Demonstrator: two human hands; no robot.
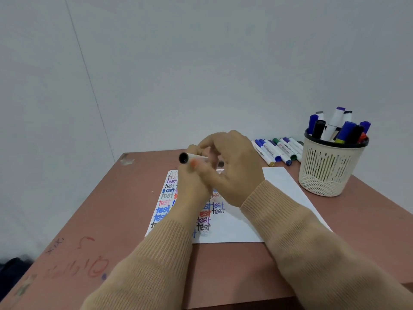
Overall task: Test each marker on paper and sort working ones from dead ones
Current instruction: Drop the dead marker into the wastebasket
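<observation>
A white sheet of paper (237, 229) lies on the brown table (111, 211), its left part covered with the word "test" written in several colours. Above it, my left hand (194, 186) grips a white marker (190, 157) whose black end points to the left. My right hand (232, 166) is curled around the marker's other end, which is hidden by the fingers. A beige basket (328, 166) holding several markers stands at the right. A row of several markers (277, 151) lies on the table behind the paper.
The table's left edge runs diagonally near a grey wall. Red scribbles (76, 265) mark the tabletop at the front left. A dark object (13, 267) sits below the table at the far left.
</observation>
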